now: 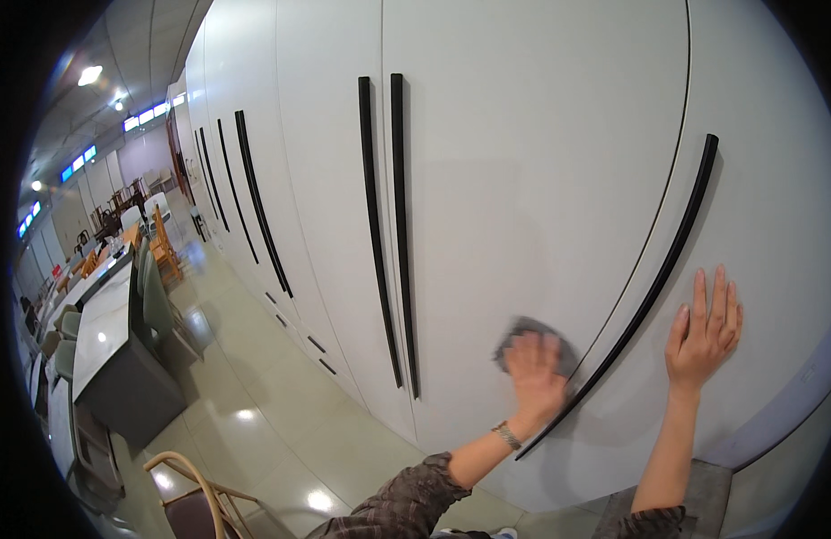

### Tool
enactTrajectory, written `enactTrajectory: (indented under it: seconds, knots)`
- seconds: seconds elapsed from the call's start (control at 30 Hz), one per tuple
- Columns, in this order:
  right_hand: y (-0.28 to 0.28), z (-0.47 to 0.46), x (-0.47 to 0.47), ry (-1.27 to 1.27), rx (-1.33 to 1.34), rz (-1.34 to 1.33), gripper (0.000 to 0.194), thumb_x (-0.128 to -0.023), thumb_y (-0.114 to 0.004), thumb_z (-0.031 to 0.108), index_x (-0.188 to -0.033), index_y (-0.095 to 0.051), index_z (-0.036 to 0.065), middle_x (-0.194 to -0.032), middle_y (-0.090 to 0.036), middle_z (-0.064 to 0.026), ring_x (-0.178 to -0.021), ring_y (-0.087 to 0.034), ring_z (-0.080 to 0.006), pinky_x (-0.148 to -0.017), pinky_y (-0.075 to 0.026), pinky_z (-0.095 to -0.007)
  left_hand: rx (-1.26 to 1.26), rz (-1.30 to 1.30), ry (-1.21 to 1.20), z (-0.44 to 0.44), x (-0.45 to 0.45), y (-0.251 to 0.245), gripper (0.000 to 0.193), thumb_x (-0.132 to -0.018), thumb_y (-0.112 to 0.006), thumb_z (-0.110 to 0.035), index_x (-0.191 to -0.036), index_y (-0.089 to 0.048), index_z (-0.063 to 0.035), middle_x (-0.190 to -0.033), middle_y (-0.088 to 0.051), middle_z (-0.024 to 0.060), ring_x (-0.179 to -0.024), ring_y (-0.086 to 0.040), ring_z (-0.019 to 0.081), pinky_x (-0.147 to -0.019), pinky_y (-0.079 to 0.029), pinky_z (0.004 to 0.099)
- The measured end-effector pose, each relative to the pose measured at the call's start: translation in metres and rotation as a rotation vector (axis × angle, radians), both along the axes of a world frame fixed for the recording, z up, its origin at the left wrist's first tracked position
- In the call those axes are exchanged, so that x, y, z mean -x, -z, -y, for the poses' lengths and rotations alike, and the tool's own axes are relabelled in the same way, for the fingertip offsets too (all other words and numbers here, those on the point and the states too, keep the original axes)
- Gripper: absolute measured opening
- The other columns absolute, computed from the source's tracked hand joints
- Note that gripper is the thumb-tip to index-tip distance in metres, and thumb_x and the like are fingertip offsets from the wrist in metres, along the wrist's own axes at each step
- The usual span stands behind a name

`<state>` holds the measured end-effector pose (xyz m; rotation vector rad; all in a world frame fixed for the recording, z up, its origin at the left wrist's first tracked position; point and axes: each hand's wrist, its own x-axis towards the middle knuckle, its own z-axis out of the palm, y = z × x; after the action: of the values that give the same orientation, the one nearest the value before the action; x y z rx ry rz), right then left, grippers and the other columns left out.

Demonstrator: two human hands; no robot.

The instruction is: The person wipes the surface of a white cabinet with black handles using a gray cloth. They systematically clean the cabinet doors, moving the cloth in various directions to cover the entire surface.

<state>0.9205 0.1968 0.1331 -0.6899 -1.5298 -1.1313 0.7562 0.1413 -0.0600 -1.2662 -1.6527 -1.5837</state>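
Note:
My left hand (537,370), blurred and with a metal-banded watch or bracelet (507,435) on its wrist, presses a grey cloth (516,330) flat against a white wardrobe door (523,202). The cloth lies just left of the lower part of a long black handle (678,249). To the right of that handle, my right hand (704,330) rests on the neighbouring white door (759,222), fingers pointing up and nothing held. Part of the cloth is hidden under my left palm.
More black handles (398,202) line the cabinet wall to the left. Near my left side stands a chair with a wooden frame (193,478). A marble-look table (112,316) and green chairs (156,290) stand farther left on the glossy tiled floor (287,404).

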Motion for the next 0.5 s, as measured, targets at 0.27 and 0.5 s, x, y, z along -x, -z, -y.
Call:
enactTrajectory:
  seconds: [0.27,0.5]
  knots:
    - [-0.001,-0.002,-0.002,0.016,-0.017,0.024,0.037,-0.094,-0.043,0.022,-0.128,-0.058,0.016,-0.138,-0.051,-0.0041,-0.128,-0.042,-0.0215,-0.107,-0.028,-0.0393,-0.065,-0.169,-0.078,0.003,0.073,-0.096,0.069,-0.069,-0.05,-0.003,-0.137,-0.047,-0.0108,-0.147,-0.035,0.0184,-0.139,-0.025,0.0369,-0.113,-0.013,0.0544]
    - [0.001,-0.001,0.0,0.01,-0.003,0.0,0.037,-0.093,-0.044,0.021,-0.126,-0.059,0.016,-0.137,-0.052,-0.004,-0.127,-0.044,-0.0215,-0.106,-0.03,-0.0396,-0.255,0.135,-0.165,0.011,0.176,-0.12,0.057,-0.089,-0.043,-0.01,-0.145,-0.033,-0.0105,-0.152,-0.027,0.0147,-0.14,-0.021,0.035,-0.115,-0.012,0.0474]
